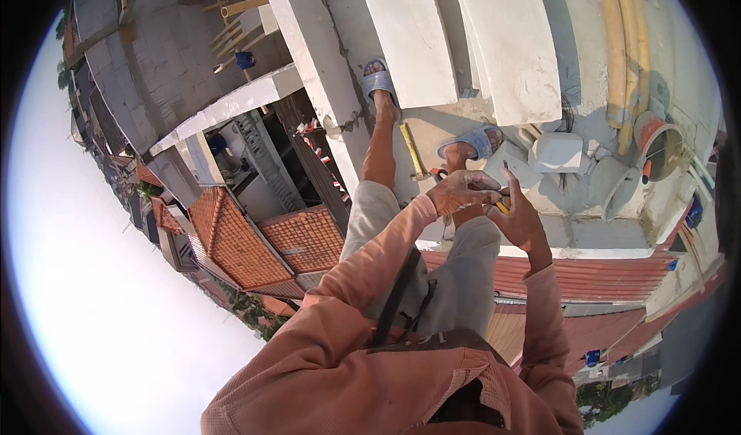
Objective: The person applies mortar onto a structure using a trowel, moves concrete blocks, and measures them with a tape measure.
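Note:
In front of my thighs my two hands meet. My right hand [522,223] is closed around a small yellow object [504,204] with dark parts, its index finger pointing up; the kind of object is hidden by the fingers. My left hand [461,192] comes in from the left with its fingers curled and pinched beside it. Whatever those fingers hold is too small to make out. Below them on the ledge lies a hammer [410,149] with a yellow handle, between my two sandalled feet.
Pale flat blocks [509,49] lean ahead of me, with a smaller white block [557,152] to the right. Bamboo poles [617,57], a bucket [662,149] and a grey tub [610,186] stand at right. Left of the ledge is a drop to tiled roofs [231,238].

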`<state>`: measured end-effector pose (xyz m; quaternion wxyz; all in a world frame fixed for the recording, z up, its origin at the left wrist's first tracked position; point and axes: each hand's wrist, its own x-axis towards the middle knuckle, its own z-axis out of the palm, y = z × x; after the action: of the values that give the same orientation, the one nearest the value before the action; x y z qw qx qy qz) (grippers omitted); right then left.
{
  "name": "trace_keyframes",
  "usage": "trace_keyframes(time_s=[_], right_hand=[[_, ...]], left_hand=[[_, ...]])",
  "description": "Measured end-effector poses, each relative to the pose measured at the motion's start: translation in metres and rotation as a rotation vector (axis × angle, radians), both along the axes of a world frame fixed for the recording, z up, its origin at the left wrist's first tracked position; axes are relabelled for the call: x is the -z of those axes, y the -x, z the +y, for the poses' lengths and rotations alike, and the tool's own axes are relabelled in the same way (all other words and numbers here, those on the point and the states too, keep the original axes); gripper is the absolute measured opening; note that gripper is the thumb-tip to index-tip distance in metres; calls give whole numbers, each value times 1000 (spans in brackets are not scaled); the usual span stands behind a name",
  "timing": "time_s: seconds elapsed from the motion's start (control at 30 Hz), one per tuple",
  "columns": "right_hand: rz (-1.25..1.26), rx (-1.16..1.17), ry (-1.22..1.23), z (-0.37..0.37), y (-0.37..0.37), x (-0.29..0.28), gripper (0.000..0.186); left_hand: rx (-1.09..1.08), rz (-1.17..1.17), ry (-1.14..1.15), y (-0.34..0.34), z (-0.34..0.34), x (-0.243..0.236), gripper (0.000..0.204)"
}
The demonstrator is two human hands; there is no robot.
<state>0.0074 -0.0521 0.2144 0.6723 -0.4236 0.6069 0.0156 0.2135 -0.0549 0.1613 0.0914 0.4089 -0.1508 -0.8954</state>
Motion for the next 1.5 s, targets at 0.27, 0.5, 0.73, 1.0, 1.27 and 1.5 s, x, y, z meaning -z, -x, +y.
trace_keyframes(time_s=[0.27, 0.5, 0.73, 1.0, 1.27, 1.5], right_hand=[[-83, -399, 84, -63, -132, 10, 62], [84, -757, 195, -140, -197, 88, 42], [177, -692, 49, -183, -286, 164, 40], [114, -758, 157, -212, -312, 231, 34], [220, -721, 207, -217, -309, 259, 38], [130, -713, 255, -217, -312, 263, 32]], left_hand=[[-233, -63, 17, -178, -32, -14, 30], [-1040, -445, -79, -427, -31, 60, 33], [-1916, -437, -349, -491, -36, 181, 27], [-2034, -238, -380, -476, -73, 223, 29], [-1921, -245, -310, -491, -69, 227, 33], [-1773, -279, -333, -498, -62, 230, 28]])
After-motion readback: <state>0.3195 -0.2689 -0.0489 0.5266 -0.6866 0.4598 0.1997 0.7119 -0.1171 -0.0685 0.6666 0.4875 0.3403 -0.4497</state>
